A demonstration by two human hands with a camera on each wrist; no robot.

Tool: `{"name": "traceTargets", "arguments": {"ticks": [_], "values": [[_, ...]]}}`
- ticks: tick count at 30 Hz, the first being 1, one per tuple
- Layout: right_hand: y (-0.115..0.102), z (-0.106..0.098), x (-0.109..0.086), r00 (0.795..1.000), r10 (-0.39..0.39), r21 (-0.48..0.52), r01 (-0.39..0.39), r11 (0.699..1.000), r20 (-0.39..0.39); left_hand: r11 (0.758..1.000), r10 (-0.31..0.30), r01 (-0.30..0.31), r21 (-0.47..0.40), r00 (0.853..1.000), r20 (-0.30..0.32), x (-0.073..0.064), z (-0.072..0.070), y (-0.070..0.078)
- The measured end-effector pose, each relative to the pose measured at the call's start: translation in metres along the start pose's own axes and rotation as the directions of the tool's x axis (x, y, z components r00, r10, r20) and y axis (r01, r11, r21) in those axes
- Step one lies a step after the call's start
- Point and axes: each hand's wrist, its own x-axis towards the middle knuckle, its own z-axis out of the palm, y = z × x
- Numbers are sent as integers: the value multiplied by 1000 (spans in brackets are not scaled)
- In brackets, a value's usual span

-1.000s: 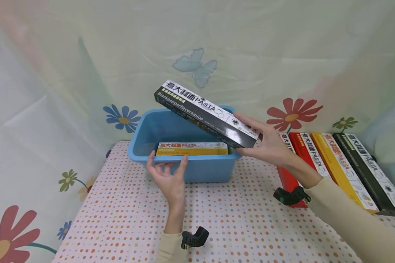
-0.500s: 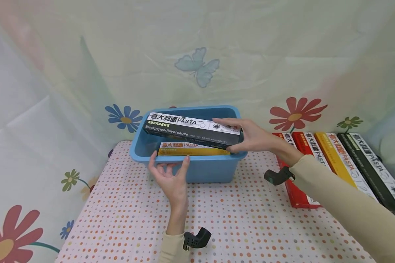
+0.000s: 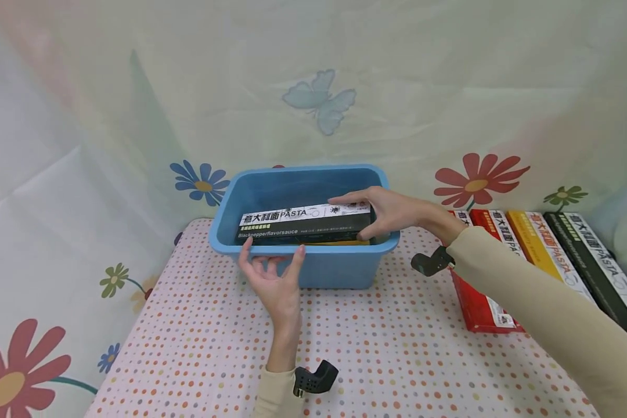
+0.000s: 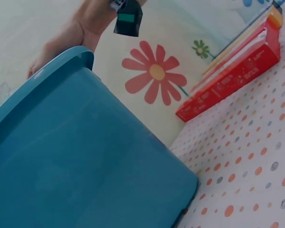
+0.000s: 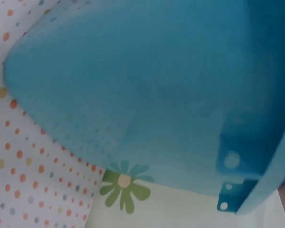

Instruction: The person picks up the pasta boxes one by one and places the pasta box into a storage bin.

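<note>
My right hand (image 3: 389, 210) reaches over the right end of the blue plastic bin (image 3: 319, 270) and holds a black pasta box (image 3: 305, 225) by its right end, thumb in front and fingers behind. The box lies lengthwise inside, below the rim, its left end near the bin's left wall. Under it only a thin strip of a yellow pasta box (image 3: 339, 243) shows. My left hand (image 3: 273, 284) grips the front rim from outside. The bin's wall (image 4: 95, 147) fills much of the left wrist view, and the right wrist view shows its outer side (image 5: 133, 85) too.
On the right, several pasta boxes lie side by side: a red one (image 3: 483, 307) partly hidden by my right sleeve, another red (image 3: 501, 229), a yellow (image 3: 540, 247) and a black (image 3: 595, 261). A dotted cloth (image 3: 204, 348) covers the table; a flowered curtain (image 3: 230, 93) hangs behind.
My right hand has lowered the black pasta box from above the bin to inside it, levelling its tilt and covering most of the yellow box. My left hand stays at the front rim.
</note>
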Motion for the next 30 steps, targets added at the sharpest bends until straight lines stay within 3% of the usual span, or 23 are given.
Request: {"name": "traceTargets", "arguments": {"ticks": [8, 16, 30], "values": [[0, -2, 2, 997, 38, -31, -36, 999, 64, 1000, 2, -2, -6, 1000, 27, -1, 5, 0], [1, 0, 17, 989, 39, -38, -34, 999, 146, 1000, -3, 3, 3, 1000, 5, 0, 2, -1], [2, -2, 27, 971, 106, -17, -105, 994, 216, 1000, -2, 2, 3, 1000, -3, 1, -1, -1]]}}
